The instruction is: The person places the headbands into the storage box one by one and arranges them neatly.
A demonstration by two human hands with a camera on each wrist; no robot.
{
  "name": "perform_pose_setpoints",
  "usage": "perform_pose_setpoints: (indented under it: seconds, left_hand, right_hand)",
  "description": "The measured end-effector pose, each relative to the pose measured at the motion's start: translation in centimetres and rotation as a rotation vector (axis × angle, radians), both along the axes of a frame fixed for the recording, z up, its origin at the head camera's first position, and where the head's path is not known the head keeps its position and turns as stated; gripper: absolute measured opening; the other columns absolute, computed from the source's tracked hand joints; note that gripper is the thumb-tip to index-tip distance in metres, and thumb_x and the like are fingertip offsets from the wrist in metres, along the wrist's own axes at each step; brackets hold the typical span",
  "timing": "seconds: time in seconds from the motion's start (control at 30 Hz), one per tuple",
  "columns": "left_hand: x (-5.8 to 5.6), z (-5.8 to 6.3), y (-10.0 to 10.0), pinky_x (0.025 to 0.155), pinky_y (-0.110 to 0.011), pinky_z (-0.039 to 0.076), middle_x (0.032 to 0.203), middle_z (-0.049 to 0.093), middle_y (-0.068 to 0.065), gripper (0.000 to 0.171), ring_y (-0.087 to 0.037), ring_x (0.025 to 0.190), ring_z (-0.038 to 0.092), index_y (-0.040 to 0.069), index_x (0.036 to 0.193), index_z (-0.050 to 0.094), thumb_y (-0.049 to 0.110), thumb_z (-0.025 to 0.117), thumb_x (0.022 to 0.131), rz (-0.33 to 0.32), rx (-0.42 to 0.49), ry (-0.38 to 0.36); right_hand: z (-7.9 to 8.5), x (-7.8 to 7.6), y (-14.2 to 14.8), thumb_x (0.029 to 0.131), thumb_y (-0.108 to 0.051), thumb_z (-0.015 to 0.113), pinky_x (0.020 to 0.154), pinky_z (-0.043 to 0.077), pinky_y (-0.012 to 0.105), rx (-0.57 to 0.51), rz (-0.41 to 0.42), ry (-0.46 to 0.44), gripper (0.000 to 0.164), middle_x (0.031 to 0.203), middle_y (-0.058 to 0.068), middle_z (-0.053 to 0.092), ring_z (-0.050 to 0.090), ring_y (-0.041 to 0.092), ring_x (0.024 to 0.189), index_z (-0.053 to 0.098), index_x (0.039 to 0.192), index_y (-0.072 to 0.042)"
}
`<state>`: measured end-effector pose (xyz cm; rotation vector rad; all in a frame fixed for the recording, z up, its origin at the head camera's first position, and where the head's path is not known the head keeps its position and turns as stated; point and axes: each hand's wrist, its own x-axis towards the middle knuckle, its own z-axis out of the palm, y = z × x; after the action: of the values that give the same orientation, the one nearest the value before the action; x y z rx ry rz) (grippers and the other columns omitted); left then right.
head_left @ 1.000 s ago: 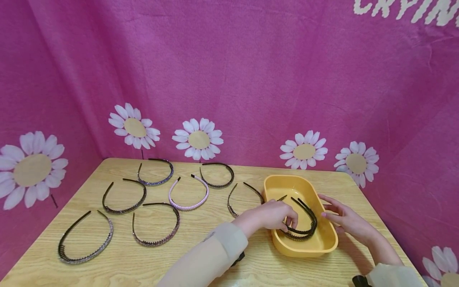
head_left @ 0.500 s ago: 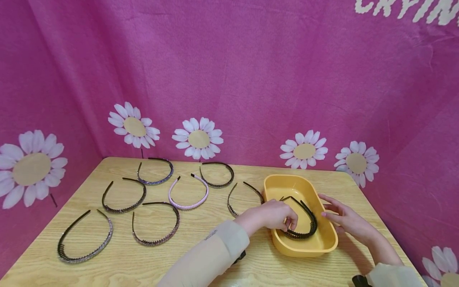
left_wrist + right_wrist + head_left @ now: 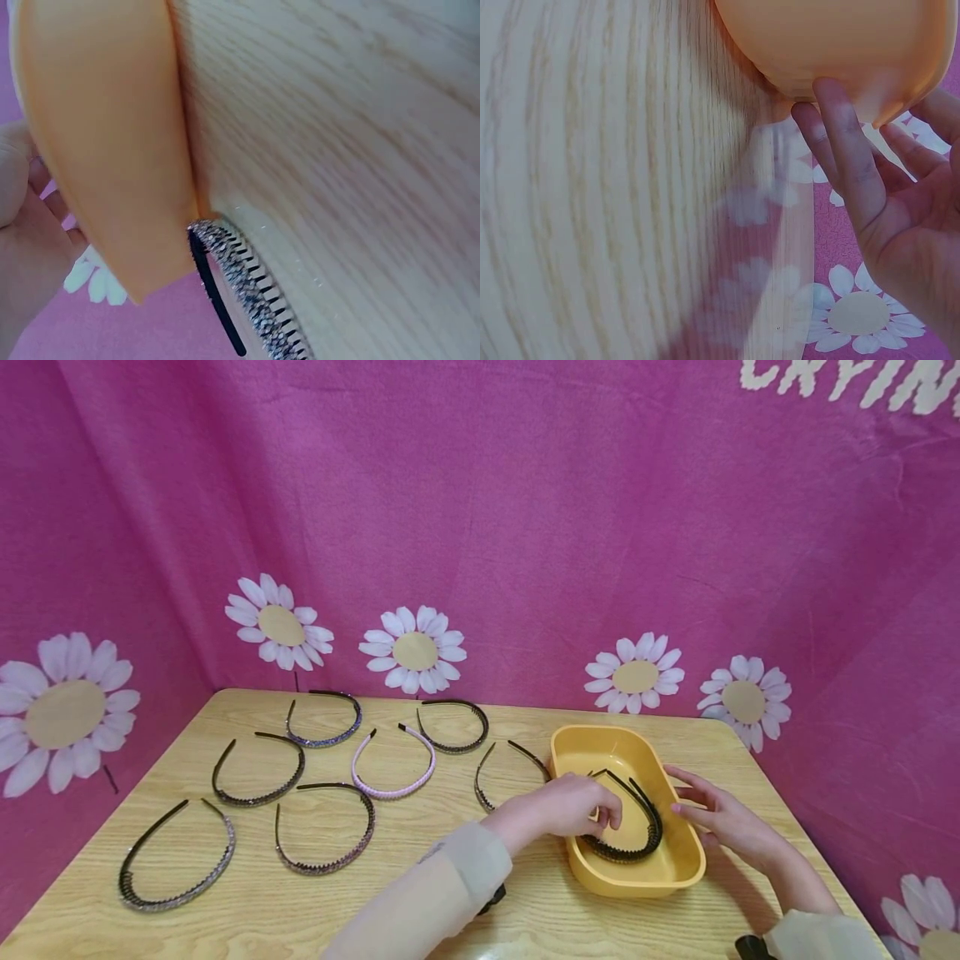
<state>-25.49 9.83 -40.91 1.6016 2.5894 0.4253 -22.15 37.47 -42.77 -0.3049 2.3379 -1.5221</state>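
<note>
Right fingers (image 3: 848, 146) against yellow tub (image 3: 855, 45); "CRYIN" lettering (image 3: 882, 383) on magenta cloth (image 3: 480, 527).

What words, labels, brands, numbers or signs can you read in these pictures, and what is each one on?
"CRYIN": white letters on the pink cloth, cut off by the picture's edge.
Left sleeve: a small dark mark, too small to tell whether it is writing.
Headbands and yellow tray: no text seen.
</note>
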Motion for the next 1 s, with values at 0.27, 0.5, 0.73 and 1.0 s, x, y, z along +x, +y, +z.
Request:
perform_pose_setpoints:
  seconds: [0.27, 0.5, 0.73, 1.0]
  left_hand:
    - [0.2, 1.1, -1.3, 0.078, -0.012, 0.039, 0.083, 0.064, 0.017, 0.013, 0.0, 0.082, 0.056, 0.021, 0.098, 0.067, 0.021, 0.069, 0.085, 0.018, 0.067, -0.007]
    - [0.6, 2.5, -2.9, 0.076, -0.014, 0.039, 0.082, 0.063, 0.017, 0.014, -0.004, 0.082, 0.059, 0.022, 0.099, 0.067, 0.022, 0.07, 0.085, 0.074, 0.13, 0.012]
    - [1.1, 3.8, -4.4, 0.079, -0.013, 0.043, 0.084, 0.063, 0.015, 0.015, -0.004, 0.086, 0.06, 0.02, 0.1, 0.066, 0.019, 0.069, 0.085, 0.132, 0.208, -0.017]
    - [1.2, 4.6, -6.0, 0.076, -0.013, 0.043, 0.094, 0.066, 0.008, 0.02, -0.001, 0.081, 0.058, 0.019, 0.104, 0.067, 0.019, 0.07, 0.085, 0.144, 0.273, -0.006]
  right_hand:
    - [0.2, 0.1, -0.1, 0.097, -0.02, 0.052, 0.051, 0.044, 0.026, 0.008, -0.016, -0.008, 0.064, 0.136, 0.031, 0.034, 0.057, 0.011, 0.087, 0.017, 0.15, -0.009]
    - [0.2, 0.3, -0.1, 0.096, -0.02, 0.053, 0.048, 0.04, 0.025, 0.016, -0.032, -0.007, 0.064, 0.136, 0.03, 0.034, 0.053, 0.01, 0.08, 0.018, 0.15, -0.01]
    - [0.2, 0.2, -0.1, 0.096, -0.02, 0.053, 0.047, 0.04, 0.025, 0.011, -0.032, 0.0, 0.065, 0.138, 0.032, 0.032, 0.052, 0.009, 0.076, 0.018, 0.15, -0.01]
    - [0.3, 0.3, -0.2, 0.096, -0.021, 0.053, 0.047, 0.039, 0.024, 0.014, -0.038, -0.004, 0.065, 0.138, 0.032, 0.033, 0.051, 0.009, 0.073, 0.018, 0.15, -0.01]
